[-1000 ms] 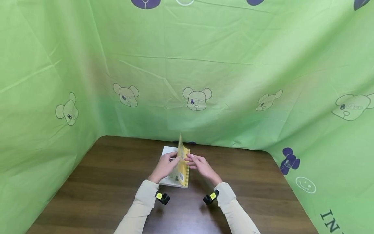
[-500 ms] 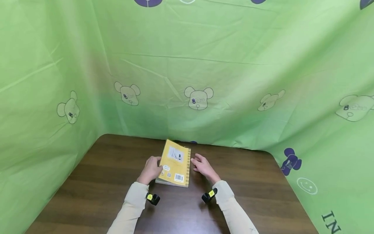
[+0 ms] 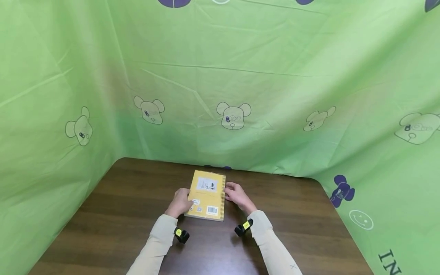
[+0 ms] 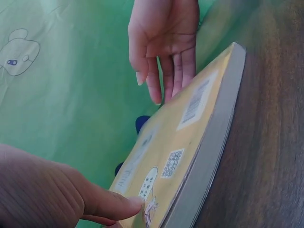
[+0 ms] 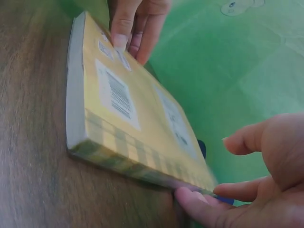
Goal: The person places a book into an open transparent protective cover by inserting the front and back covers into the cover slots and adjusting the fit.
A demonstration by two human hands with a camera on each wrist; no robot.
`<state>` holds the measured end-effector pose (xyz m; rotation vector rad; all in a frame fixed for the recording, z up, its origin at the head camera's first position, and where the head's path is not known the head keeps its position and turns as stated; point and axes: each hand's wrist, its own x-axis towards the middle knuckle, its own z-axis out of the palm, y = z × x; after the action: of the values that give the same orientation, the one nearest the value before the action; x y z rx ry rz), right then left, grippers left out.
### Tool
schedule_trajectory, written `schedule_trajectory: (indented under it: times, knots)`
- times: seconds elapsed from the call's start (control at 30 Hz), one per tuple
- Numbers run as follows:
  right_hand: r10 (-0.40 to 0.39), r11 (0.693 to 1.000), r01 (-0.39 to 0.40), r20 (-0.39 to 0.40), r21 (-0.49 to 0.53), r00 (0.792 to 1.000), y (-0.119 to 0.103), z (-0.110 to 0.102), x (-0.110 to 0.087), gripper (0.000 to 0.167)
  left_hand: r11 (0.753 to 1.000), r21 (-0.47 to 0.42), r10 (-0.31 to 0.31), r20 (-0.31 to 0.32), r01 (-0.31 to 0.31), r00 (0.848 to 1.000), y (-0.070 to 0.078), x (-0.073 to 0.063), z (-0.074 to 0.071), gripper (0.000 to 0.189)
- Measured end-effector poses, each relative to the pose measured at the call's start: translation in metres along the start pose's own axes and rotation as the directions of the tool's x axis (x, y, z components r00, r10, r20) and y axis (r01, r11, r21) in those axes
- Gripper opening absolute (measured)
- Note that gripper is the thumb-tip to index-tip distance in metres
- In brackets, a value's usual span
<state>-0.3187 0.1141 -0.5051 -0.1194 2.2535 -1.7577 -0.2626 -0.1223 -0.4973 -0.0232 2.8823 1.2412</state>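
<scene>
A yellow book (image 3: 206,194) lies closed on the table, back cover up, its barcode at the near right. Its checked spine faces right, and a white label with a drawing fills the upper cover. My left hand (image 3: 179,203) holds the left edge; in the left wrist view the thumb (image 4: 126,205) presses on the cover beside an oval print, with the fingers mostly hidden past the edge. On the spine side, my right hand (image 3: 238,195) touches the book with its lower fingertips. Its thumb (image 5: 244,139) is lifted clear of the cover in the right wrist view.
The brown wooden table (image 3: 137,191) has rounded far corners. Behind it and at both sides hangs a green cloth (image 3: 192,76) printed with bear heads. A black wrist camera (image 3: 182,235) sits on the left sleeve, another on the right.
A raised yellow cover, upright one second ago, has swung left and down, so the book is now closed. My left hand moved left with it; my right hand came against the spine.
</scene>
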Motion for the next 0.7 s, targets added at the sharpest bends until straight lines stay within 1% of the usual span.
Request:
schedule_trajectory:
  times: [0.13, 0.27, 0.3, 0.37, 0.47, 0.5, 0.6, 0.7]
  knots:
    - [-0.027, 0.998, 0.026, -0.029, -0.052, 0.999, 0.003, -0.004, -0.002, 0.053, 0.999, 0.027, 0.041, -0.005, -0.041, 0.999, 0.004, 0.003, 0.008, 0.031]
    - [-0.066, 0.985, 0.056, -0.057, -0.164, 0.996, 0.006, -0.011, -0.008, 0.054, 0.996, 0.060, 0.068, -0.003, -0.068, 0.998, 0.013, 0.003, 0.018, 0.029]
    - [-0.077, 0.975, 0.063, -0.056, -0.212, 0.995, 0.006, -0.013, -0.010, 0.056, 0.995, 0.069, 0.073, 0.000, -0.073, 0.997, 0.016, 0.002, 0.021, 0.029]
    - [-0.082, 0.954, 0.064, -0.051, -0.293, 0.995, 0.008, -0.016, -0.014, 0.063, 0.991, 0.097, 0.094, 0.002, -0.093, 0.996, 0.021, 0.001, 0.026, 0.023]
    - [-0.071, 0.914, 0.044, -0.053, -0.403, 0.996, 0.008, -0.021, -0.019, 0.074, 0.985, 0.124, 0.121, 0.007, -0.121, 0.993, 0.029, 0.001, 0.034, 0.019]
    - [-0.064, 0.905, 0.032, -0.061, -0.424, 0.996, 0.008, -0.023, -0.020, 0.077, 0.983, 0.129, 0.129, 0.011, -0.129, 0.992, 0.031, 0.001, 0.037, 0.018]
    - [-0.053, 0.898, 0.007, -0.092, -0.440, 0.994, 0.008, -0.030, -0.021, 0.077, 0.981, 0.124, 0.145, 0.020, -0.147, 0.989, 0.038, 0.001, 0.044, 0.020]
    - [-0.042, 0.909, -0.015, -0.127, -0.416, 0.991, 0.007, -0.038, -0.018, 0.068, 0.981, 0.120, 0.150, 0.025, -0.152, 0.988, 0.043, 0.000, 0.050, 0.022]
